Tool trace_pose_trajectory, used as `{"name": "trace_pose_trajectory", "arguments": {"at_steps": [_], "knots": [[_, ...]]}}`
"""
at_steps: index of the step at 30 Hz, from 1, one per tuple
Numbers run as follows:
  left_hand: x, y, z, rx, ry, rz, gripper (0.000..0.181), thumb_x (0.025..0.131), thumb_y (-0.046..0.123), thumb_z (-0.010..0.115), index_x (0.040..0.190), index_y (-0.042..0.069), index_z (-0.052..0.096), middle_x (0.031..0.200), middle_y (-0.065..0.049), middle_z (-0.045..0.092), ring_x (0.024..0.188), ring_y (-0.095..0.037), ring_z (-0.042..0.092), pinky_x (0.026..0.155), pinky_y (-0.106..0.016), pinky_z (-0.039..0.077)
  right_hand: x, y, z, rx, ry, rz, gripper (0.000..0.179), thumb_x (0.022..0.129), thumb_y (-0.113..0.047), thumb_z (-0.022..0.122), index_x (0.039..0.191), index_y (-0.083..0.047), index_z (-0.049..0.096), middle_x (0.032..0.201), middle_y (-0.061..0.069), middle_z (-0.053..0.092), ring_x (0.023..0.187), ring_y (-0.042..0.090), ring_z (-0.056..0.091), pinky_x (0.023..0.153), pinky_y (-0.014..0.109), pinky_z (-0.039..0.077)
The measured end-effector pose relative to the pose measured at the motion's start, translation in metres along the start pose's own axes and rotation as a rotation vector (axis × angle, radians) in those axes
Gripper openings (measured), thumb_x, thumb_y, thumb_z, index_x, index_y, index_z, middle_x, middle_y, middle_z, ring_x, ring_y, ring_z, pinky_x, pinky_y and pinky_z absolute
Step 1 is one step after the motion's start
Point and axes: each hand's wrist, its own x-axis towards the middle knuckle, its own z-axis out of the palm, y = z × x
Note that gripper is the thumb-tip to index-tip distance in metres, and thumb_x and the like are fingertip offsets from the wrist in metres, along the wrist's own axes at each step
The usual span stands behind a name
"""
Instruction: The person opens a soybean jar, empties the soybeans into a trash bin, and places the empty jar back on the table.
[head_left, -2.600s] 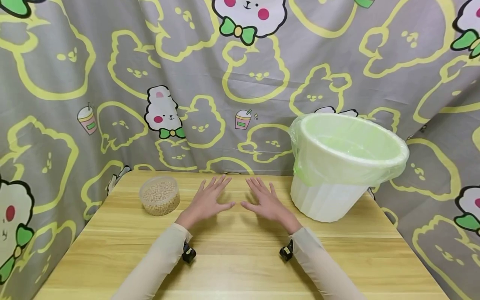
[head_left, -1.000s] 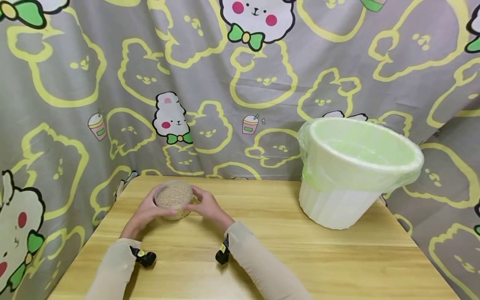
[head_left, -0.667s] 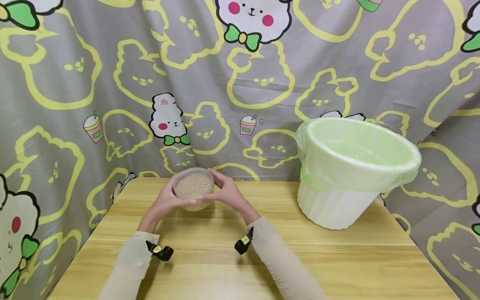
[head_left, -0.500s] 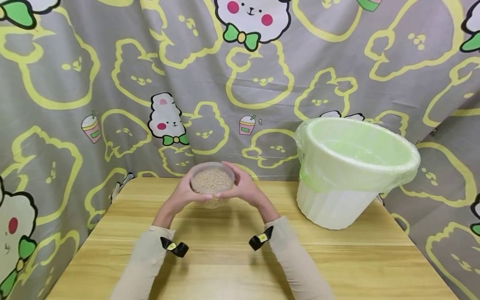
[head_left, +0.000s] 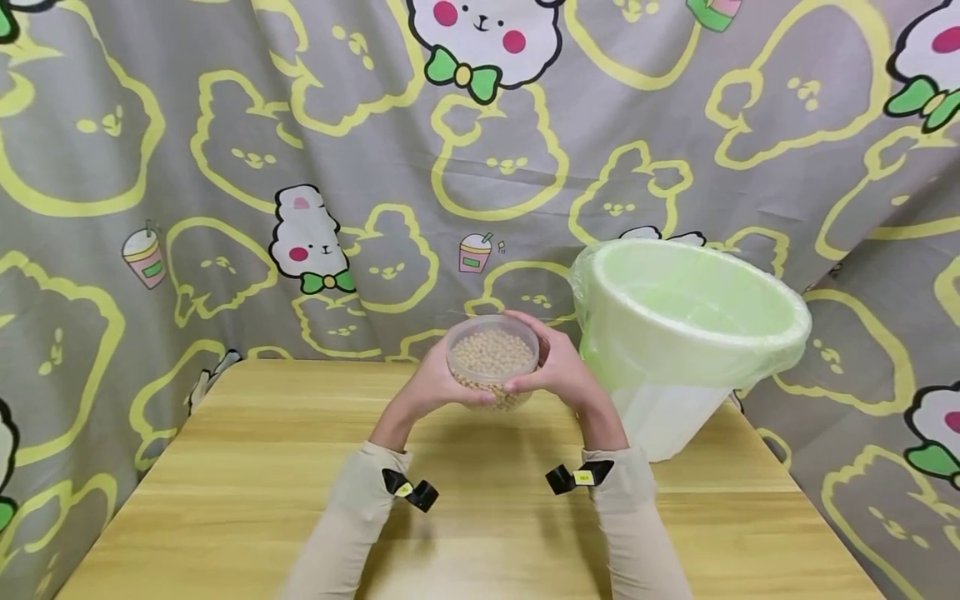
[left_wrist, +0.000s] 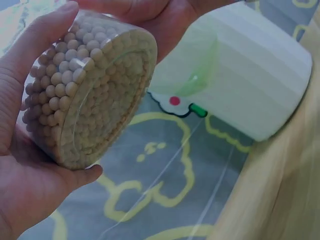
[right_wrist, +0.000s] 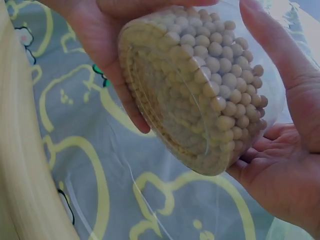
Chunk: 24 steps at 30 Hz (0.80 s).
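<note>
A round clear plastic tub [head_left: 493, 358] full of small beige balls is held up above the table between both hands. My left hand [head_left: 435, 383] grips its left side, thumb across the front. On the opposite side my right hand [head_left: 558, 371] holds it, thumb also in front. From below, the left wrist view shows the tub [left_wrist: 95, 90] tilted, its base off the table. In the right wrist view the balls press against the clear wall of the tub [right_wrist: 200, 90]. Fingers behind the tub are partly hidden.
A tall white bin [head_left: 660, 408] with a pale green plastic liner [head_left: 690, 342] over its rim stands at the back right, close beyond my right hand. A patterned grey curtain [head_left: 390, 167] hangs behind the wooden table [head_left: 247, 467].
Both hands started apart over the table, then took hold of the tub at the back left. They lifted it and carried it right, to near the bin.
</note>
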Motion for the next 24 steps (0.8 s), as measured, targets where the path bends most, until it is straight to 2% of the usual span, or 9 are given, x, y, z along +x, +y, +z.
{"name": "trace_pose_trajectory", "arguments": {"at_steps": [6, 9, 12, 16, 19, 24], "knots": [[0.002, -0.008, 0.009, 0.047, 0.026, 0.017, 0.107, 0.063, 0.004, 0.096, 0.153, 0.020, 0.041, 0.145, -0.004, 0.053, 0.130, -0.025, 0.052, 0.111, -0.048, 0.043, -0.006, 0.008, -0.005, 0.012, -0.016, 0.020, 0.105, 0.068, -0.011, 0.094, 0.156, -0.006, 0.037, 0.144, 0.023, 0.055, 0.119, 0.023, 0.059, 0.095, 0.024, 0.054], [0.002, -0.009, 0.010, 0.079, 0.068, 0.025, 0.106, 0.063, 0.006, 0.096, 0.153, 0.019, 0.041, 0.144, -0.006, 0.053, 0.129, -0.025, 0.052, 0.110, -0.049, 0.044, -0.006, 0.007, -0.003, 0.029, 0.001, 0.020, 0.105, 0.070, -0.007, 0.092, 0.158, -0.005, 0.034, 0.146, 0.023, 0.052, 0.122, 0.026, 0.057, 0.098, 0.024, 0.053], [0.001, -0.007, 0.014, 0.114, 0.148, 0.035, 0.108, 0.060, 0.008, 0.097, 0.152, 0.018, 0.041, 0.144, -0.008, 0.054, 0.129, -0.027, 0.052, 0.109, -0.051, 0.044, -0.006, 0.004, 0.006, -0.025, 0.074, 0.026, 0.107, 0.069, -0.007, 0.092, 0.158, -0.008, 0.033, 0.147, 0.019, 0.052, 0.126, 0.030, 0.056, 0.103, 0.031, 0.051], [0.000, -0.002, 0.020, 0.208, 0.239, 0.034, 0.116, 0.055, 0.016, 0.100, 0.153, 0.018, 0.038, 0.145, -0.009, 0.054, 0.132, -0.028, 0.053, 0.111, -0.052, 0.045, -0.006, -0.002, 0.018, -0.180, 0.201, 0.048, 0.114, 0.061, -0.014, 0.097, 0.157, -0.016, 0.035, 0.147, 0.014, 0.053, 0.128, 0.031, 0.055, 0.108, 0.045, 0.046], [-0.001, 0.000, 0.024, 0.255, 0.263, 0.015, 0.120, 0.053, 0.020, 0.101, 0.154, 0.019, 0.036, 0.146, -0.010, 0.054, 0.132, -0.029, 0.053, 0.110, -0.052, 0.046, -0.006, -0.004, 0.023, -0.219, 0.250, 0.046, 0.114, 0.059, -0.014, 0.098, 0.156, -0.015, 0.037, 0.146, 0.013, 0.054, 0.128, 0.032, 0.055, 0.109, 0.050, 0.044], [-0.001, 0.001, 0.026, 0.234, 0.258, -0.018, 0.119, 0.052, 0.012, 0.100, 0.154, 0.019, 0.038, 0.145, -0.010, 0.055, 0.133, -0.029, 0.053, 0.111, -0.051, 0.045, -0.005, -0.005, 0.026, -0.235, 0.275, -0.002, 0.108, 0.058, -0.016, 0.098, 0.151, -0.007, 0.043, 0.139, 0.013, 0.060, 0.120, 0.031, 0.059, 0.102, 0.050, 0.049]]}}
